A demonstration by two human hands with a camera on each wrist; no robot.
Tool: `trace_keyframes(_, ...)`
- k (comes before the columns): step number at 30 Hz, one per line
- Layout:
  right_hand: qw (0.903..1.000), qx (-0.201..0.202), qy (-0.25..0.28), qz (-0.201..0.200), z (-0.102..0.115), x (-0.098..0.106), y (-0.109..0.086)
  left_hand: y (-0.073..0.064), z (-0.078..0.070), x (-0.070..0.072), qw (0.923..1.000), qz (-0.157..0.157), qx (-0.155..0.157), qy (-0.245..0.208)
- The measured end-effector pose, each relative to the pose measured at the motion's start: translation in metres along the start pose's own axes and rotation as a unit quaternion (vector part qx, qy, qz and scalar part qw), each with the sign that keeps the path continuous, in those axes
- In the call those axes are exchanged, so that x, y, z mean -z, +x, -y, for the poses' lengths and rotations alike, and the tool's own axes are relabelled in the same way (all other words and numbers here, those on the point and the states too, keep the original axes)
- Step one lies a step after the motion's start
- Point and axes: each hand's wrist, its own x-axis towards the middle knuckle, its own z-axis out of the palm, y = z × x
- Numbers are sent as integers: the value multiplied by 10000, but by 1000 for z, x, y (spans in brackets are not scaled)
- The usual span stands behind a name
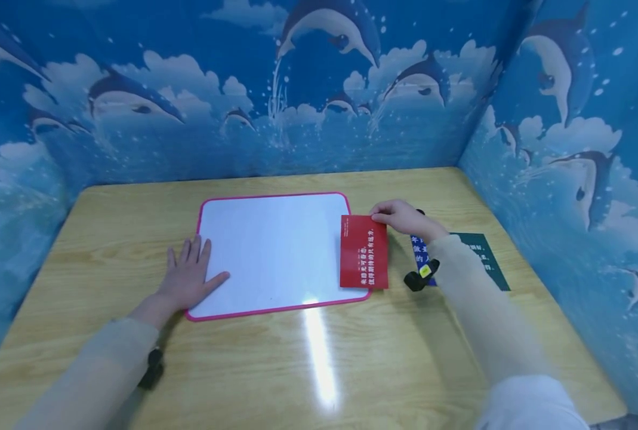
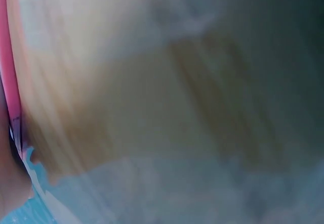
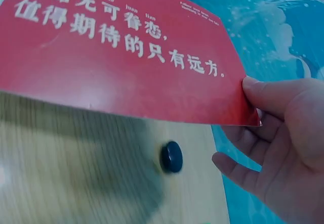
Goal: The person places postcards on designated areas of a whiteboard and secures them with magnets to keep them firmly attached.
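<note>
A whiteboard (image 1: 276, 251) with a pink rim lies on the table. Across its left edge my left hand (image 1: 187, 278) rests palm down, fingers spread and thumb on the white surface. My right hand (image 1: 399, 216) pinches a red card (image 1: 364, 254) by its upper right corner. White Chinese lettering covers part of the card (image 3: 121, 57), which overlaps the board's right edge in the head view. Thumb and index finger grip the card in the right wrist view, where the hand (image 3: 283, 133) has its other fingers loosely curled. Mostly blurred surfaces fill the left wrist view.
Right of the board lie a blue card (image 1: 419, 251) and a dark green card (image 1: 485, 260), partly hidden by my right forearm. A small round black piece (image 3: 172, 157) sits on the wooden table (image 1: 233, 370). Dolphin-printed walls (image 1: 216, 137) border the table's back and sides.
</note>
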Motion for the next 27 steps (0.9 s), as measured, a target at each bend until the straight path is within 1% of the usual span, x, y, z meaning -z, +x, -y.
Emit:
trace_keyframes(4,9999,138,-29,13,6,-11,13,1,1,0,10000,16,40,-18)
trace_keyframes(11,10000,14,-17,56,16,-32,27,1,0,1,9999,78,60,-56)
trace_keyframes(13,9999,92,-77,37,18,-39,30,0,0,1,9999,85,67,-57)
trace_keyframes(15,9996,142,-238,-22,21,-46,32,0,0,2,9999,77,61,-84)
trace_keyframes(18,9973,305,-653,-160,24,-56,35,-1,0,2,9999,78,63,-99)
trace_keyframes(23,9876,471,-1418,-489,28,-69,37,-2,1,1,9999,70,53,-79)
trace_keyframes(27,9800,383,-1809,-730,27,-75,39,-1,1,1,10000,35,40,-83)
